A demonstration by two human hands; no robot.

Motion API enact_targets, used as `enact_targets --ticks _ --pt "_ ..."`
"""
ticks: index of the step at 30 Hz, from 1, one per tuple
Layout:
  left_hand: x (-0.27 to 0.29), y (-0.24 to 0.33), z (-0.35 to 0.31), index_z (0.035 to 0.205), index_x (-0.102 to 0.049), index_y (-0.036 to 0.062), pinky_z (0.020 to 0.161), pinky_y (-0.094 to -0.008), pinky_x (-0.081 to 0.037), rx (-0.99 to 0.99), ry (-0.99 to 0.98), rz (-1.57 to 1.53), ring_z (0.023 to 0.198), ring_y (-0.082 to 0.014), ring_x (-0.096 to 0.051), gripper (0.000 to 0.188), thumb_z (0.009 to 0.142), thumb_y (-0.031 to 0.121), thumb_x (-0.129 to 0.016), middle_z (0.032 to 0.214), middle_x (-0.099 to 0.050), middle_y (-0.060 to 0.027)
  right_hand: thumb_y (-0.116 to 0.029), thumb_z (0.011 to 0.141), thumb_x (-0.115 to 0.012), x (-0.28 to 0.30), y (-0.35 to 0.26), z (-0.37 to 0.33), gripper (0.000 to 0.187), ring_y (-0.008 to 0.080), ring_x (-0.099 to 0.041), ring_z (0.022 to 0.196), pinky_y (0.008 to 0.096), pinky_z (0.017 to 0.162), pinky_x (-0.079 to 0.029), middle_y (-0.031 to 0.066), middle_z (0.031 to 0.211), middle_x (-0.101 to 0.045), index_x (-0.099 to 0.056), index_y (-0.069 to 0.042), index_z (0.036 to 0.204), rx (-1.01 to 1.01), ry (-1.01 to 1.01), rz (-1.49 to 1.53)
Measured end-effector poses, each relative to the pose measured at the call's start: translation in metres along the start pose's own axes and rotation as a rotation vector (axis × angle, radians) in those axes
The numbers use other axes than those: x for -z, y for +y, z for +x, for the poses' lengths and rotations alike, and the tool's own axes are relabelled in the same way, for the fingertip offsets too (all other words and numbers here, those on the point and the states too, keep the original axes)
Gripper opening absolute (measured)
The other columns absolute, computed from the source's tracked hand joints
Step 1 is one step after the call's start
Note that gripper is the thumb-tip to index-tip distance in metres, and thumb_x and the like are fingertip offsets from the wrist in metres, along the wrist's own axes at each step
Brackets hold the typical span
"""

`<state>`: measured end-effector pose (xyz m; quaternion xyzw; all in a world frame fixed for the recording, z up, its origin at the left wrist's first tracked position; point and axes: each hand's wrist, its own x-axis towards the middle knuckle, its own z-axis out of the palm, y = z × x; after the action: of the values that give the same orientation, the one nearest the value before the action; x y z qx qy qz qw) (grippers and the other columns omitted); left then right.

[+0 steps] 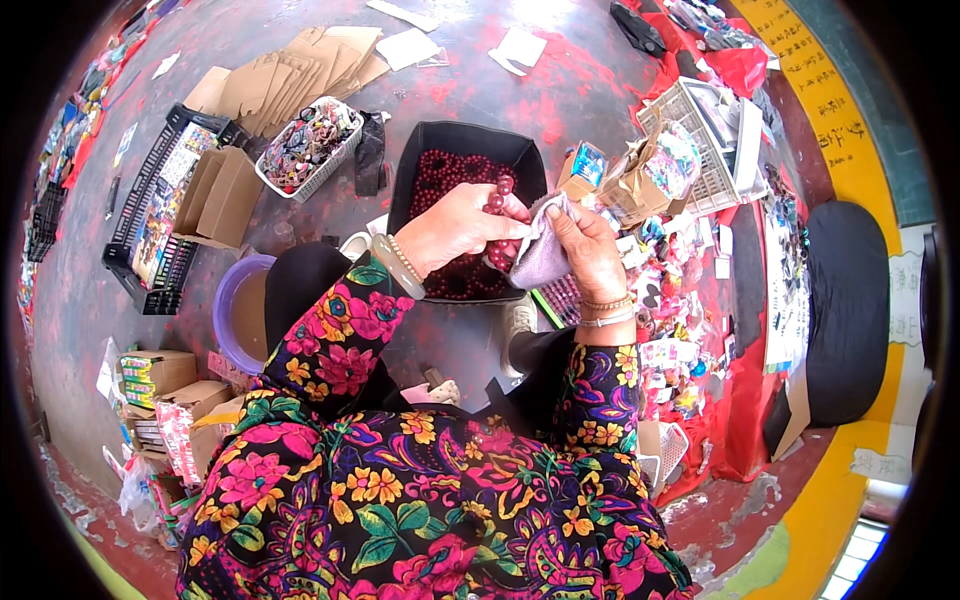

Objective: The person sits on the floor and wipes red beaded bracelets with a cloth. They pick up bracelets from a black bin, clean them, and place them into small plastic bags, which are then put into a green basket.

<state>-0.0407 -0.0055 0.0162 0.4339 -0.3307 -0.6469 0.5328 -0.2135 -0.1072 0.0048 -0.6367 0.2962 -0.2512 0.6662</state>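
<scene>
Hanging over the black box [480, 141], the dark red bead strand [504, 187] sits pinched in the left hand [455, 228], while the right hand's [594, 250] fingers grip a lilac cloth [541, 255] against it. Best, I'd say, to keep that cloth snug, turning each bead gently, low over the box. Left of the box: a white basket [328, 178] of trinkets, then cardboard flaps [217, 195].

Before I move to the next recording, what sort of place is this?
Probably an informal workshop or storeroom for small goods: it has a black bin of dark red beads, a white basket heaped with assorted trinkets, and a fanned stack of cardboard sheets.
</scene>
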Motion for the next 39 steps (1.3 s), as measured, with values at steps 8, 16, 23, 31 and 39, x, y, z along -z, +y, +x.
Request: enact_targets --ticks 8,16,23,31,39 --pt "0.011 0.002 0.001 0.098 -0.058 0.0019 0.044 -0.0174 -0.035 -0.138 0.024 -0.384 0.067 -0.0084 -0.059 0.014 0.085 0.008 -0.056 0.081 -0.063 -0.0062 -0.022 0.091 -0.051 0.000 -0.017 -0.006 0.025 0.0097 -0.058 0.078 0.0232 0.071 -0.045 0.0018 0.088 -0.063 -0.062 -0.001 0.099 -0.130 -0.052 0.215" --pt "0.008 0.000 0.000 0.095 -0.057 0.0020 0.044 -0.0171 -0.034 -0.157 -0.026 -0.290 0.059 -0.0053 -0.052 0.011 0.085 0.008 -0.056 0.085 -0.062 -0.0053 -0.013 0.085 -0.060 -0.006 -0.015 -0.002 0.017 0.0092 -0.057 0.081 0.0240 0.074 -0.045 0.0001 0.089 -0.062 -0.061 -0.003 0.099 -0.017 -0.079 0.191" --pt "0.003 -0.004 0.002 0.093 -0.057 0.0038 0.045 -0.0162 -0.032 -0.077 -0.008 -0.169 0.056 -0.0023 -0.043 0.011 0.085 0.012 -0.058 0.075 -0.052 0.0020 -0.003 0.077 -0.057 -0.006 -0.018 -0.004 0.012 0.0062 -0.053 0.073 0.0215 0.068 -0.043 -0.0024 0.079 -0.059 -0.062 -0.003 0.087 -0.004 0.066 0.144" --pt "-0.004 -0.015 0.008 0.090 -0.057 0.0069 0.044 -0.0155 -0.030 -0.006 0.080 -0.031 0.053 -0.0016 -0.043 0.013 0.085 0.019 -0.060 0.072 -0.053 0.0042 -0.005 0.078 -0.060 -0.016 -0.011 -0.001 0.004 0.0031 -0.050 0.067 0.0182 0.063 -0.041 -0.0054 0.073 -0.058 -0.063 -0.003 0.080 0.064 0.143 -0.051" --pt "0.006 -0.010 0.005 0.094 -0.060 0.0056 0.041 -0.0177 -0.034 -0.012 -0.003 -0.463 0.056 -0.0042 -0.050 0.015 0.087 0.018 -0.057 0.079 -0.060 0.0004 -0.010 0.086 -0.057 -0.002 -0.009 0.000 0.019 0.0105 -0.059 0.079 0.0240 0.072 -0.046 0.0025 0.089 -0.064 -0.061 -0.002 0.103 -0.081 -0.046 0.408"
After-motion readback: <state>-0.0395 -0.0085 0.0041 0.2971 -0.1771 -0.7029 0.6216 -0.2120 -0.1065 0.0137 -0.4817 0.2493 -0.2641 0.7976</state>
